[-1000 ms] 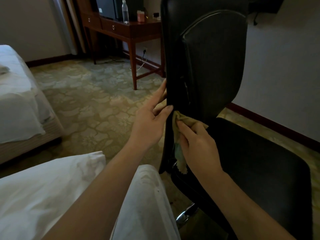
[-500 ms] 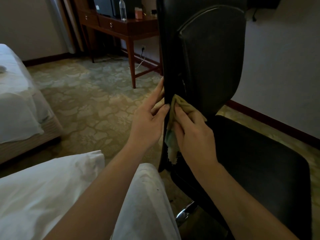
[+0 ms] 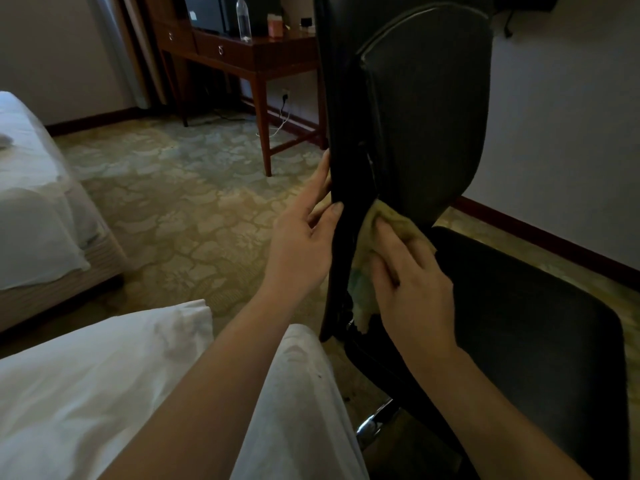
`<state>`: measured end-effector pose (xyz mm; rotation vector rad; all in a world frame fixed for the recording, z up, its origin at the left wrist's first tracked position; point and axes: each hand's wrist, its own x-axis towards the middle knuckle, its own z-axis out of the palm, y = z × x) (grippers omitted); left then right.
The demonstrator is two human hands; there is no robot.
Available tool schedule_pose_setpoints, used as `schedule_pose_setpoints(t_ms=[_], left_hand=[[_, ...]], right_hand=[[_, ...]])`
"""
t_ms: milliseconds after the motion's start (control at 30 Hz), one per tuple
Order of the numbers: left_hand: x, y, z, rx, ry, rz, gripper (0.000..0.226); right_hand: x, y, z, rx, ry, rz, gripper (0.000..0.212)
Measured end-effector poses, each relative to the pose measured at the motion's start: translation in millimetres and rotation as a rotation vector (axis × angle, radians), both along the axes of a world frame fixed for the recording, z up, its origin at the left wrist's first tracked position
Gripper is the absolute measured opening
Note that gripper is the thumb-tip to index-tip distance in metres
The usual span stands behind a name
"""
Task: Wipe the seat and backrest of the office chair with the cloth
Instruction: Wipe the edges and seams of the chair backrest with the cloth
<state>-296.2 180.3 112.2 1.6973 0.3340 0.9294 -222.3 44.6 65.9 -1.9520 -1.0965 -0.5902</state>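
Cloth (image 3: 393,218), a yellowish rag, sits low on the backrest (image 3: 422,116) of the office chair (image 3: 408,358), at the bottom edge of the padded panel just above the rear edge of the seat (image 3: 519,323). We have the right hand (image 3: 412,282) spread over it, fingers laid fairly flat and pressing the rag into the upholstery, with a loose corner hanging below the palm; whether the thumb tucks any fabric we cannot tell. We judge the flat press is there to keep a broad patch of rag rubbing on the curve near the panel's seam. Our left hand (image 3: 304,237) is unclenched and holds nothing loose: its straight fingers lie along the near side edge of the backrest and the thumb rests on that edge. We read this as a brace, so the backrest does not tilt or swivel away under the wiping pressure. The seat looks untouched by the rag for now, so the work seems to be on the backrest's lower part. Behind the chair stands a wooden desk (image 3: 249,53) with a bottle (image 3: 243,19).
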Motion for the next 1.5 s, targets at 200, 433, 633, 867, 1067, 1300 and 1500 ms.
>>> schedule_pose_setpoints(t_ms=[200,433,633,867,1067,1300,1500], left_hand=[[-0.7,2.5,0.5,-0.011,0.0,0.006,0.064],[-0.5,2.6,-1.7,-0.023,-0.009,0.01,0.063],[-1.6,-1.9,1.5,-0.001,0.006,0.017,0.061],[-0.4,0.9,-4.5,0.033,0.034,0.018,0.067],[-0.1,1.6,-5.1,0.018,0.055,0.02,0.074],[-1.2,4.2,-4.5,0.044,0.074,0.003,0.077],[-0.4,4.0,-5.6,0.034,0.063,-0.007,0.076]], right_hand=[[-1.8,31.1,11.0,-0.099,0.001,-0.007,0.046],[-0.9,37.7,-17.2,-0.13,-0.041,-0.039,0.042],[-0.4,18.4,-38.0,-0.184,0.04,-0.008,0.038],[-7.4,13.2,-3.6,0.037,0.122,0.017,0.044],[-5.9,34.1,-6.6,-0.048,0.093,0.014,0.045],[-8.7,29.5,-39.9,-0.13,0.106,-0.053,0.041],[-15.4,7.2,-51.8,-0.052,0.138,-0.056,0.043]])
